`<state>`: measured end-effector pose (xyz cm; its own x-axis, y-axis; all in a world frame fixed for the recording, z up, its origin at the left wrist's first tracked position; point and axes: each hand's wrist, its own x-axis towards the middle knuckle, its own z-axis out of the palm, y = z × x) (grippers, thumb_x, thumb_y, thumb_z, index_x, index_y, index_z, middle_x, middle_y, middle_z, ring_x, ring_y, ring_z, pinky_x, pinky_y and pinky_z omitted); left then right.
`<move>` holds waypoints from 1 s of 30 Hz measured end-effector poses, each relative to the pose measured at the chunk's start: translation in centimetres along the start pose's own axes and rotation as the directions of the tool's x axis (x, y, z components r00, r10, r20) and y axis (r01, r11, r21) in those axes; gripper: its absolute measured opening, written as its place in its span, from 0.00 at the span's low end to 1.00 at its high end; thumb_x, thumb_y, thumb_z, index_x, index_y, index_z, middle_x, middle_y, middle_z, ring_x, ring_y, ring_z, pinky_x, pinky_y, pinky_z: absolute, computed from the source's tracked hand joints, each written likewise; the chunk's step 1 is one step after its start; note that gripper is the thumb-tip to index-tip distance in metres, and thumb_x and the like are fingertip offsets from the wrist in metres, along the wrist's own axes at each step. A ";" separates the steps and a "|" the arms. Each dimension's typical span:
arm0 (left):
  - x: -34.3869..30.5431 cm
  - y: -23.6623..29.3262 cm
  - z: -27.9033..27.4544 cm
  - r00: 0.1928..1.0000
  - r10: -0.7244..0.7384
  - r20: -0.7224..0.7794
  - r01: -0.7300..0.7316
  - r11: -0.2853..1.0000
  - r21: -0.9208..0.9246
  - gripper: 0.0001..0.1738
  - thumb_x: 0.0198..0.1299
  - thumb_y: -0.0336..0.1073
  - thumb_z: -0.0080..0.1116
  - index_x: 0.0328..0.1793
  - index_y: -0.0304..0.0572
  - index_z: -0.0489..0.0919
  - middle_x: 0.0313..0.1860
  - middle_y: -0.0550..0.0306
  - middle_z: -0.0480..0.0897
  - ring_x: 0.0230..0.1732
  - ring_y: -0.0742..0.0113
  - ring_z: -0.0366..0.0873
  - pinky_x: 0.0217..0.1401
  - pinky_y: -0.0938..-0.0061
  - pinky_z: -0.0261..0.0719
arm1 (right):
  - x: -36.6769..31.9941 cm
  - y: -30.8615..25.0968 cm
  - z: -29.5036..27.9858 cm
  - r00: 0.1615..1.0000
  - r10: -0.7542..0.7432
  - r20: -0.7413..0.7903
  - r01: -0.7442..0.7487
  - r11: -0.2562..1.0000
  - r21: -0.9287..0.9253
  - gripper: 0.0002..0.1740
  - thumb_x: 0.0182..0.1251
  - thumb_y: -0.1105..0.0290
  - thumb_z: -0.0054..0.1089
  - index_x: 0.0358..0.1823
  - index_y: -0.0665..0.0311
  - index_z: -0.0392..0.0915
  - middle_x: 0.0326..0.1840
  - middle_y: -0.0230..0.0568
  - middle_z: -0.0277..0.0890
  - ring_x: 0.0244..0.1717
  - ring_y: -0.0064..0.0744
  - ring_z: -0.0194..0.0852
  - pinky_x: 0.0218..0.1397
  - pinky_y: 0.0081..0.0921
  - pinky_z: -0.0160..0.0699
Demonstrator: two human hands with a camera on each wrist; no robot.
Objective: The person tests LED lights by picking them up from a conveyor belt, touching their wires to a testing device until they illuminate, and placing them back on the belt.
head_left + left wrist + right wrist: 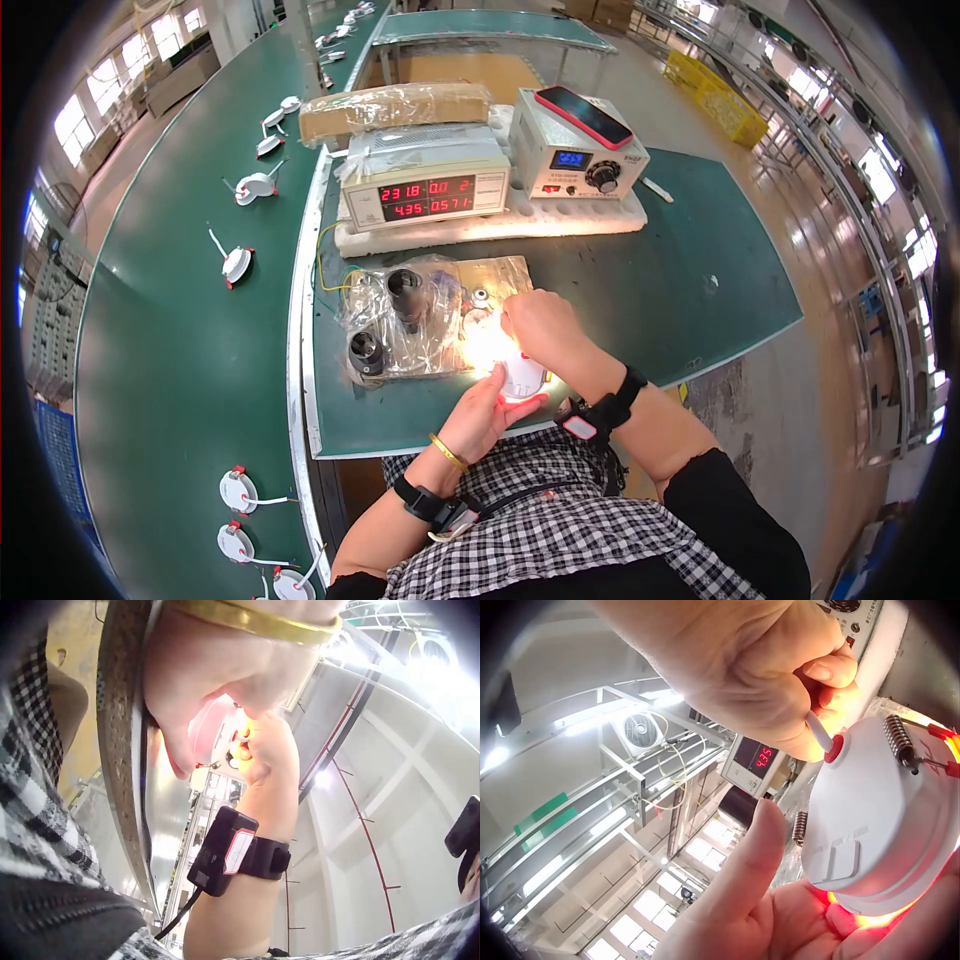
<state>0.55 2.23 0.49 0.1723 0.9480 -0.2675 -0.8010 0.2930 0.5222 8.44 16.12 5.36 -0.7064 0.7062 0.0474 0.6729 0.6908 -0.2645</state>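
A lit white downlight with spring clips sits in my left hand, near the front edge of the green bench. In the right wrist view, the left thumb stands up beside the downlight housing and the palm lies under its glowing rim. My right hand is just beyond, over the board's right side. Its curled fingers grip the short white cable that leaves the housing through a red grommet. The cable's far end is hidden by the fingers and glare.
A plastic-wrapped board with black lamp sockets lies left of the hands. Behind it, a power meter with red digits and a control box carrying a phone stand on white foam. More downlights line the left bench.
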 end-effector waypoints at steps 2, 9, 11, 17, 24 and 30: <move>-0.1 0.1 0.2 1.000 0.012 -0.014 -0.012 1.000 -0.008 0.30 0.75 0.49 0.29 0.66 0.24 0.62 0.63 0.42 0.71 0.61 0.52 0.74 0.69 0.63 0.70 | 0.0 0.0 -0.1 1.000 0.014 0.007 -0.014 1.000 0.011 0.09 0.53 0.68 0.59 0.26 0.67 0.82 0.25 0.54 0.79 0.32 0.52 0.82 0.35 0.42 0.80; 0.3 0.0 -0.1 1.000 0.013 0.002 -0.013 1.000 0.024 0.32 0.75 0.51 0.28 0.66 0.24 0.61 0.63 0.39 0.71 0.62 0.48 0.73 0.70 0.62 0.70 | 0.3 0.2 0.4 0.999 0.032 0.024 -0.032 0.999 0.015 0.10 0.54 0.67 0.58 0.27 0.67 0.83 0.26 0.54 0.80 0.32 0.52 0.82 0.36 0.43 0.81; 0.6 -0.3 -0.7 1.000 -0.003 -0.020 0.003 1.000 0.010 0.32 0.74 0.52 0.30 0.67 0.27 0.61 0.63 0.42 0.72 0.61 0.50 0.73 0.68 0.62 0.71 | 0.0 0.7 0.6 0.999 0.038 0.005 -0.038 0.999 0.009 0.11 0.55 0.66 0.57 0.27 0.66 0.83 0.27 0.54 0.80 0.32 0.52 0.82 0.36 0.44 0.81; -5.4 3.5 -2.2 0.989 0.070 -0.130 -0.038 0.972 0.233 0.27 0.72 0.48 0.45 0.64 0.31 0.67 0.59 0.48 0.75 0.57 0.60 0.77 0.63 0.65 0.75 | -1.2 -1.1 -2.3 0.997 -0.060 0.058 0.004 0.729 0.685 0.17 0.66 0.62 0.53 0.29 0.69 0.79 0.20 0.40 0.75 0.22 0.34 0.72 0.28 0.29 0.70; -23.6 18.2 -12.0 0.618 0.507 -0.601 0.423 0.430 0.798 0.23 0.64 0.50 0.56 0.49 0.34 0.80 0.38 0.60 0.81 0.39 0.72 0.77 0.46 0.75 0.76 | -3.6 0.9 -4.0 0.985 0.050 0.164 -0.165 0.528 0.833 0.14 0.69 0.65 0.52 0.41 0.70 0.80 0.21 0.29 0.72 0.22 0.16 0.66 0.26 0.16 0.64; -21.2 27.5 -16.4 0.373 0.839 -0.396 0.695 0.030 0.719 0.32 0.55 0.57 0.60 0.54 0.34 0.79 0.54 0.41 0.79 0.59 0.48 0.74 0.63 0.63 0.71 | -3.3 2.3 -2.2 0.978 0.139 0.157 -0.208 0.551 0.808 0.13 0.70 0.66 0.50 0.40 0.68 0.80 0.20 0.28 0.72 0.18 0.13 0.63 0.18 0.13 0.58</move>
<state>-34.51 -11.84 7.19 -0.8349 0.5500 0.0182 0.5076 0.7569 0.4117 12.84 15.71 6.74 -0.6318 0.7621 -0.1418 0.3407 0.1086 -0.9339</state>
